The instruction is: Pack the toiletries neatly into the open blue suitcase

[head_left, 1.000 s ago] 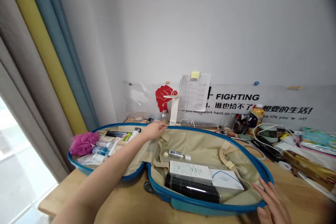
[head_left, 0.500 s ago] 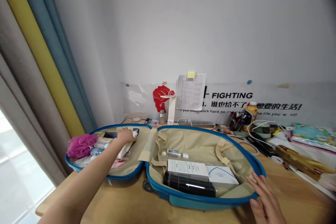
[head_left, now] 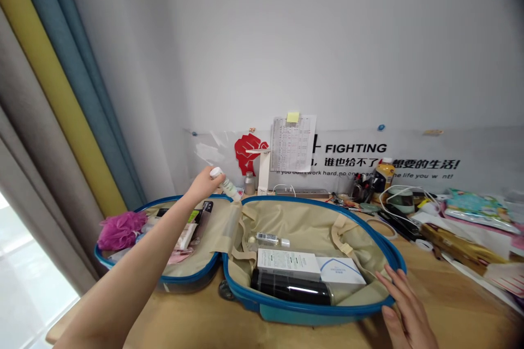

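Note:
An open blue hard-shell suitcase (head_left: 286,200) with beige lining lies on the desk. My left hand (head_left: 202,184) is raised above its back rim, shut on a small white-capped bottle (head_left: 229,188). My right hand (head_left: 405,308) stands open at the front right rim, holding nothing. The right half holds a black cylindrical bottle (head_left: 286,289), a white box (head_left: 289,263), a white-and-blue box (head_left: 340,271) and a small clear bottle (head_left: 268,239). A pink mesh bath sponge (head_left: 120,230) and a comb (head_left: 186,235) lie in the left half, partly hidden by my left arm.
The wooden desk (head_left: 450,294) extends right, with cables, a juice bottle (head_left: 383,174), a pen holder (head_left: 360,190) and papers. A white lamp (head_left: 263,172) and a metal bottle (head_left: 249,183) stand behind the suitcase. Curtains (head_left: 61,82) hang at the left.
My left hand has risen out of the suitcase's left half with the small bottle, moving up and back past the rim. My right hand stays near the front rim, and the view has shifted slightly.

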Tool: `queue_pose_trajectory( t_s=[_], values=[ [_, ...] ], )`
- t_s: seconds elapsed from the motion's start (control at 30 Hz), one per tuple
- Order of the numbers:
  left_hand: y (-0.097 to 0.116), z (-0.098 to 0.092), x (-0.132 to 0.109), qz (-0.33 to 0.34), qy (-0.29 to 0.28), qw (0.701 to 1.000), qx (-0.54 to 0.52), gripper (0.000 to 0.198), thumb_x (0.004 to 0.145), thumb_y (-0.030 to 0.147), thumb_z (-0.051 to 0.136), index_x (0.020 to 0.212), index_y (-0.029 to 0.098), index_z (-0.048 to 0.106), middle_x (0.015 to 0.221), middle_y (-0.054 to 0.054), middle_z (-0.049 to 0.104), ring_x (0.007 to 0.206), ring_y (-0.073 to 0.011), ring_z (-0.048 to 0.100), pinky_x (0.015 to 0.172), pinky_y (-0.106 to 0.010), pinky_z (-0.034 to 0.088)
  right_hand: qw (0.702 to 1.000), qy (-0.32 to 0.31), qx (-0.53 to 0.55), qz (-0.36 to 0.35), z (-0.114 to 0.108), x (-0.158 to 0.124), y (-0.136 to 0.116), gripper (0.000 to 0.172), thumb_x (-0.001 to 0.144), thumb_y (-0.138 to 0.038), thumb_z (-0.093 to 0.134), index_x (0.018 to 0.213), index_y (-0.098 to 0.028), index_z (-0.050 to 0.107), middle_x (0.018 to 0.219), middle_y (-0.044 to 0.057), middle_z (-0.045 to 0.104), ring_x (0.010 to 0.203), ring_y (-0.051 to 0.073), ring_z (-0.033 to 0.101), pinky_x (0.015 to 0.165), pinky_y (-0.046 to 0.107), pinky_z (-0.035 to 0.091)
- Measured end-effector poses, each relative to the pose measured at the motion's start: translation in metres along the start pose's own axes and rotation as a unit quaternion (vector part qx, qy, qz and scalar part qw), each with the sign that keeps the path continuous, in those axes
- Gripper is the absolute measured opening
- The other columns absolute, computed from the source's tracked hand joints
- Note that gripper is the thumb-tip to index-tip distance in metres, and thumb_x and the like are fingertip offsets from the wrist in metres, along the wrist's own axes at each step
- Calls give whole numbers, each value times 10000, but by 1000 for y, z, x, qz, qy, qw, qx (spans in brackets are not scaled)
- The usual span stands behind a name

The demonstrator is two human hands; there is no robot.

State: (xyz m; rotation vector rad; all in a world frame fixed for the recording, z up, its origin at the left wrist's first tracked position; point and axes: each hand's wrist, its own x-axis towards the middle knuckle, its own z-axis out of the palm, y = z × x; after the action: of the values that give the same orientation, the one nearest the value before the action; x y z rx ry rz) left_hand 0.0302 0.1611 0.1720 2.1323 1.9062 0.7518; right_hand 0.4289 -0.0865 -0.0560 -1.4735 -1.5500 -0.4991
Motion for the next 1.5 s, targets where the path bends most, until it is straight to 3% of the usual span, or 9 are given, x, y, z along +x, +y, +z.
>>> queue_pose_trajectory(
  t_s=[0.1,0.27,0.43,0.53,0.73,0.87,1.0,1.23,1.5],
  values=[
    [20,27,-5,24,-51,996,-66,340,960,418,504,1148,145,579,992,-48,665,810,-147,654,733,-340,560,1000,-2,6,8,0,-1,0,420,952,-403,376,1312,-244,523,1412,121,505,1353,334,421,1017,563,437],
    [44,80,-18,73,-129,985,-90,305,940,381,553,1131,146,591,1016,-51,654,813,-146,647,706,-327,567,1000,2,12,28,-1,-2,-2,412,950,-411,385,1301,-255,533,1426,102,498,1368,324,404,1027,541,438],
    [62,90,-15,172,-126,977,-20,359,936,371,557,1234,171,548,1174,-78,614,985,-202,628,845,-413,545,1000,-1,10,22,-1,-2,-3,421,956,-430,370,1311,-271,529,1435,91,493,1362,314,415,1014,519,453],
    [77,96,-15,243,-151,957,56,390,922,355,579,1274,195,529,1280,-95,564,1095,-232,587,931,-470,503,1000,-10,3,26,-2,-2,-1,441,954,-438,359,1321,-260,526,1440,103,485,1362,322,413,1011,525,454],
    [104,140,-25,318,-269,889,190,315,913,346,595,1176,172,592,1236,-90,595,1086,-225,594,929,-462,505,999,-16,1,35,-3,-3,-1,437,949,-439,367,1303,-255,544,1422,107,500,1361,321,416,1007,522,465],
    [107,164,-25,322,-308,868,219,349,916,359,590,1215,181,569,1246,-89,588,1079,-226,597,915,-460,513,999,-14,-1,33,-4,-1,-4,435,953,-435,359,1303,-265,553,1414,100,513,1346,320,436,999,515,473],
    [100,171,-21,302,-333,867,215,383,914,374,591,1240,178,550,1248,-92,583,1074,-229,599,901,-457,521,1000,-7,-4,25,-4,-1,-6,431,958,-437,362,1315,-275,538,1414,92,513,1342,316,441,983,501,485],
    [72,158,-1,251,-409,846,231,325,922,373,580,1182,177,585,1182,-79,617,1008,-202,622,867,-423,536,1000,-6,3,25,-5,-1,-6,414,957,-417,377,1322,-283,518,1423,85,504,1346,307,437,981,501,483],
    [66,160,-3,271,-408,845,212,334,920,378,581,1188,179,585,1214,-84,606,1060,-217,605,913,-451,512,1000,-10,-1,22,-3,-2,-3,421,957,-419,374,1323,-272,521,1418,92,503,1353,312,426,1007,516,463]
  ],
)
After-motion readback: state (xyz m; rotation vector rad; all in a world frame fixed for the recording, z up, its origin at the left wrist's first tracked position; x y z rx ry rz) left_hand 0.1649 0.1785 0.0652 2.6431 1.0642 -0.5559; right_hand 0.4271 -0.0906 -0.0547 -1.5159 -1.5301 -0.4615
